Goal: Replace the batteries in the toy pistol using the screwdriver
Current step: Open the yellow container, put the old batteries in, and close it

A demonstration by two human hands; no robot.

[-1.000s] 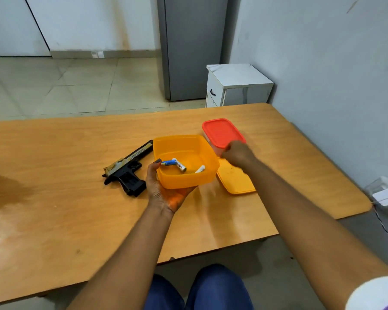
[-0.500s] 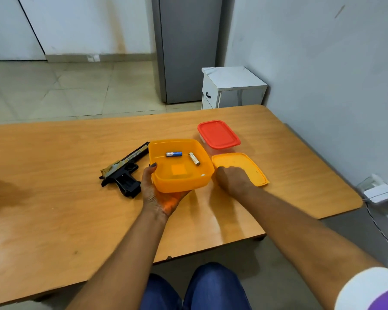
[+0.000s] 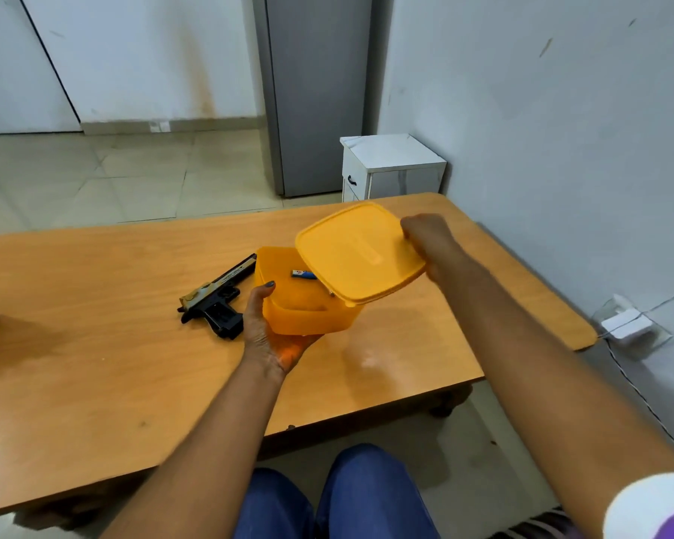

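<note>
Left hand [image 3: 267,336]: cups the yellow box [image 3: 308,305] from below, thumb curled over its rim.
Right hand [image 3: 425,237]: pinches the yellow lid [image 3: 358,252] by its far edge, tilted over the box.
Battery [image 3: 303,273]: inside the box; likely light, smooth, prone to rolling.
Toy pistol [image 3: 218,299]: flat on the table [image 3: 94,344], just left of the box; looks like rigid plastic, best taken by the black grip.

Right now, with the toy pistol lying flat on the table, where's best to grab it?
Probably the black handle of the toy pistol, reached from the near side: it juts toward you, clear of the barrel, which runs off behind the orange box.
</note>
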